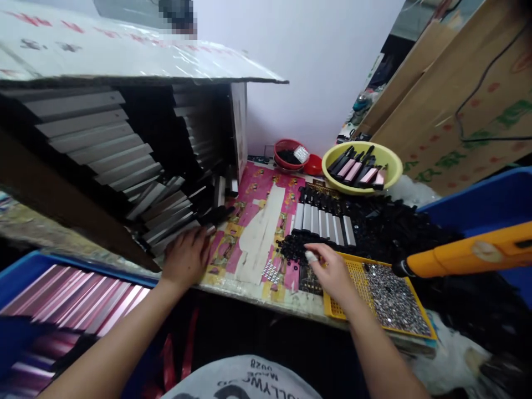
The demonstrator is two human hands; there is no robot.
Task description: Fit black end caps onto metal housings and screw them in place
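My left hand (187, 257) is at the mouth of a cardboard box, its fingers curled around the end of a long silver-and-black bar (177, 237); the fingertips are partly hidden. More such bars lie stacked inside. My right hand (332, 271) reaches to a heap of small black ring-like parts (293, 249), thumb and forefinger close together, with a white wrap on one digit. Whatever sits between those fingertips is too small to make out. Just behind the heap, several silver bars with black ends (322, 221) lie side by side in a row.
A yellow tray (432, 332) of small shiny metal pieces lies right of my right hand, beneath an orange power tool (469, 252). Farther back stand a yellow bowl (397, 166) of pink-and-black pieces and a red bowl (277, 159). A blue bin (20, 271) with pink bars sits lower left.
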